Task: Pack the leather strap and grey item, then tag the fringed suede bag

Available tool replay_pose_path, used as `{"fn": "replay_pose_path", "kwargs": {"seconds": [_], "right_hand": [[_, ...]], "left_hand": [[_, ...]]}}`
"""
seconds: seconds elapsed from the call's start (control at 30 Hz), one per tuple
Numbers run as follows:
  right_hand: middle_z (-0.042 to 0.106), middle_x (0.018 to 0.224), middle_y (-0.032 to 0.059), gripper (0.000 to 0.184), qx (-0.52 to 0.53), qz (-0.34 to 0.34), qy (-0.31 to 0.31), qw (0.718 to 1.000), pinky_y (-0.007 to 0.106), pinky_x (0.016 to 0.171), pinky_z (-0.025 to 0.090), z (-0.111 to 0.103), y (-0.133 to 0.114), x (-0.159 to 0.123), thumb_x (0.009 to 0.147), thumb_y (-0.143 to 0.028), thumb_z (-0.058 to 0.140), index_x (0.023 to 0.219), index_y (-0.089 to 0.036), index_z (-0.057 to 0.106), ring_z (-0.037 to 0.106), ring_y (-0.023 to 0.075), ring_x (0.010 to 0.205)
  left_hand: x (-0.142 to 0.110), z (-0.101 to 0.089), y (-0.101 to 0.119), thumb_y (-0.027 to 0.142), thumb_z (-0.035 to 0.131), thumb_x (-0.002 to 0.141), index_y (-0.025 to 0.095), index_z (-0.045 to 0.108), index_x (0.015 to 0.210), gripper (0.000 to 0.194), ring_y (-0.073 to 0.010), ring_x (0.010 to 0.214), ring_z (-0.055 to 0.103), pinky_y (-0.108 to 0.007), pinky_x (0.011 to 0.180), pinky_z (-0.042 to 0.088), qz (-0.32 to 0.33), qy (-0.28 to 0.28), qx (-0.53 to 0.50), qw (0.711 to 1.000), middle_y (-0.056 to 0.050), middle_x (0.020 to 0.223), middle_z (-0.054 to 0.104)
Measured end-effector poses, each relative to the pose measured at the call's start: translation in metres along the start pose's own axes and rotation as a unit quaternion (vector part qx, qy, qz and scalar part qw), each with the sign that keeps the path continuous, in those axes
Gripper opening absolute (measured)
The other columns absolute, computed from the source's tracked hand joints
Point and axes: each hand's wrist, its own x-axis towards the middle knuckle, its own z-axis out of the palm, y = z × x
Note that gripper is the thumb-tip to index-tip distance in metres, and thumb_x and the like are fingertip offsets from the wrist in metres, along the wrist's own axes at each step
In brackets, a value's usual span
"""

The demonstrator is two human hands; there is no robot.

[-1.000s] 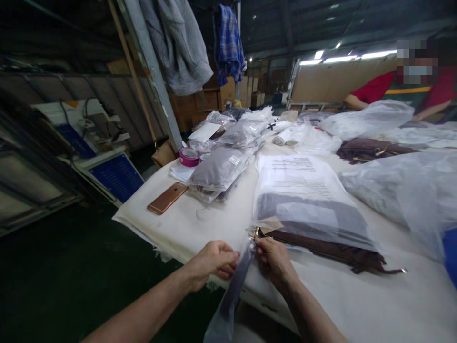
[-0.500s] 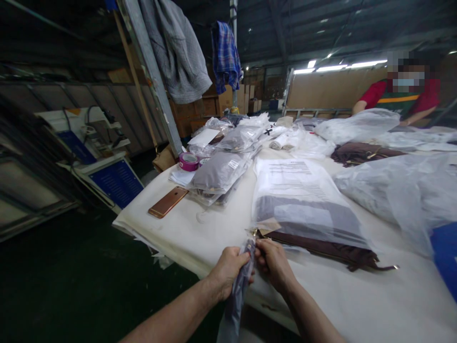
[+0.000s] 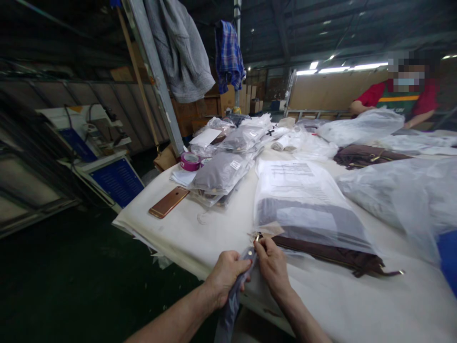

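Note:
My left hand is closed around a strap in a clear plastic sleeve, which hangs down over the table's front edge. Close beside it, my right hand pinches a small metal clasp between thumb and fingers, at the upper end of the strap. A dark brown bag with a zipper lies just right of my hands, partly inside a clear printed plastic bag. Near the clasp a beige paper tag sticks out. My fingers partly hide how clasp and strap meet.
To the left lie a phone, purple tape and a stack of plastic-wrapped items. Crumpled plastic and another brown bag are on the right. Across the table stands a co-worker. A metal post rises at the left.
My right hand's fingers have shifted up onto the metal clasp, which shows more clearly. My left hand has moved slightly down along the sleeved strap.

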Motion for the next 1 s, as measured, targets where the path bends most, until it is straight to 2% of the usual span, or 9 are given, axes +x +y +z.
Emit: {"fn": "replay_pose_path", "kwargs": {"seconds": [0.13,0.3,0.37,0.43,0.53,0.67,0.73,1.0], "right_hand": [[0.057,0.075,0.0059,0.019,-0.087,-0.044,0.010,0.995,0.031,0.069,0.035,-0.001,-0.003,-0.001,0.077,-0.037,0.040,0.067,-0.023,0.049,0.052,0.0201,0.072],[0.064,0.089,0.0073,0.024,-0.145,-0.051,-0.035,0.988,0.030,0.075,0.038,-0.004,-0.001,0.000,0.080,-0.029,0.040,0.096,-0.021,0.055,0.059,0.0206,0.081],[0.065,0.091,0.0082,0.025,-0.162,-0.049,-0.051,0.984,0.029,0.075,0.039,-0.006,-0.001,0.003,0.080,-0.025,0.041,0.100,-0.020,0.055,0.060,0.0210,0.083],[0.066,0.089,0.0083,0.024,-0.174,-0.050,-0.068,0.981,0.028,0.073,0.039,-0.008,-0.003,0.006,0.080,-0.022,0.041,0.098,-0.019,0.057,0.060,0.0207,0.082],[0.064,0.075,0.0046,0.026,-0.180,-0.053,-0.091,0.978,0.026,0.068,0.038,-0.012,-0.005,0.011,0.077,-0.016,0.043,0.099,-0.018,0.057,0.059,0.0185,0.072],[0.056,0.061,-0.0024,0.039,-0.184,-0.053,-0.119,0.974,0.024,0.063,0.036,-0.018,-0.006,0.020,0.065,-0.006,0.048,0.101,-0.018,0.057,0.053,0.0155,0.062],[0.051,0.057,-0.0044,0.038,-0.185,-0.050,-0.132,0.973,0.023,0.060,0.035,-0.020,-0.007,0.022,0.062,-0.005,0.047,0.096,-0.019,0.058,0.051,0.0146,0.060],[0.047,0.057,-0.0042,0.039,-0.170,-0.038,-0.155,0.972,0.023,0.057,0.033,-0.025,-0.009,0.026,0.060,-0.006,0.044,0.094,-0.015,0.059,0.048,0.0146,0.059]], "left_hand": [[0.001,-0.002,0.001,0.026,0.058,0.074,0.017,0.045,0.068,0.016,-0.0043,0.026,0.037,-0.015,0.029,0.021,0.006,0.006,0.007,1.000,0.005,0.043,0.054],[0.003,-0.004,-0.003,0.027,0.058,0.074,0.018,0.044,0.069,0.018,-0.0049,0.025,0.036,-0.015,0.029,0.024,-0.001,0.008,0.014,1.000,0.006,0.042,0.054],[0.002,-0.004,-0.002,0.026,0.058,0.074,0.018,0.044,0.069,0.017,-0.0048,0.025,0.036,-0.015,0.029,0.024,0.000,0.007,0.017,1.000,0.006,0.041,0.053],[0.001,-0.005,-0.001,0.024,0.059,0.074,0.018,0.044,0.069,0.016,-0.0049,0.025,0.035,-0.015,0.028,0.025,0.001,0.005,0.020,1.000,0.006,0.041,0.053],[0.000,-0.005,0.001,0.024,0.060,0.072,0.018,0.045,0.069,0.017,-0.0057,0.025,0.036,-0.015,0.028,0.025,0.001,-0.005,0.023,1.000,0.006,0.041,0.053],[0.001,-0.005,0.003,0.025,0.062,0.071,0.018,0.044,0.070,0.020,-0.0070,0.027,0.041,-0.016,0.031,0.030,-0.006,-0.023,0.010,1.000,0.005,0.042,0.054],[0.004,-0.005,0.004,0.024,0.063,0.071,0.018,0.043,0.069,0.021,-0.0084,0.029,0.044,-0.017,0.033,0.033,-0.014,-0.028,0.002,1.000,0.004,0.042,0.055],[0.020,0.005,0.007,0.023,0.063,0.073,0.018,0.044,0.069,0.020,-0.0133,0.035,0.053,-0.021,0.037,0.041,-0.030,-0.030,-0.038,0.998,0.003,0.040,0.053]]}}
